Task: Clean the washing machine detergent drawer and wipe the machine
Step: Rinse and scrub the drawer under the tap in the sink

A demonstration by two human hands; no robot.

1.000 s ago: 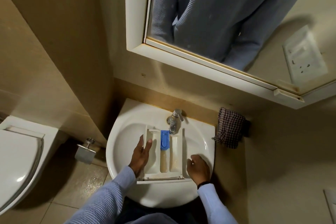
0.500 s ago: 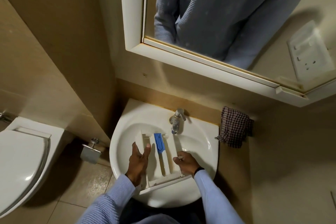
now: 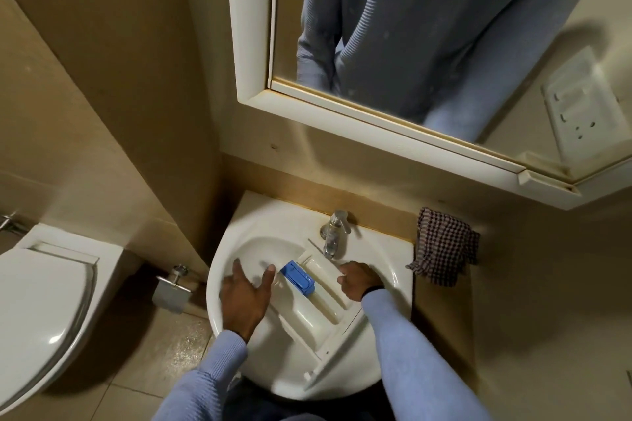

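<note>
A white detergent drawer (image 3: 316, 313) with a blue insert (image 3: 298, 277) lies slanted in the white washbasin (image 3: 239, 249), its front panel toward the near right rim. My right hand (image 3: 359, 280) grips the drawer's far right edge, just below the chrome tap (image 3: 333, 232). My left hand (image 3: 244, 297) hovers over the left of the basin with fingers spread, thumb near the blue insert, holding nothing. A checked cloth (image 3: 444, 249) sits on the ledge to the right of the basin.
A toilet (image 3: 37, 301) with its lid shut stands at the left, with a paper holder (image 3: 172, 287) on the wall between it and the basin. A framed mirror (image 3: 410, 44) hangs above the basin. Tiled floor shows below.
The drawer has turned clockwise, from upright to slanted with its front panel toward the right. My left hand has let go of its left side and opened. My right hand moved up to the far edge.
</note>
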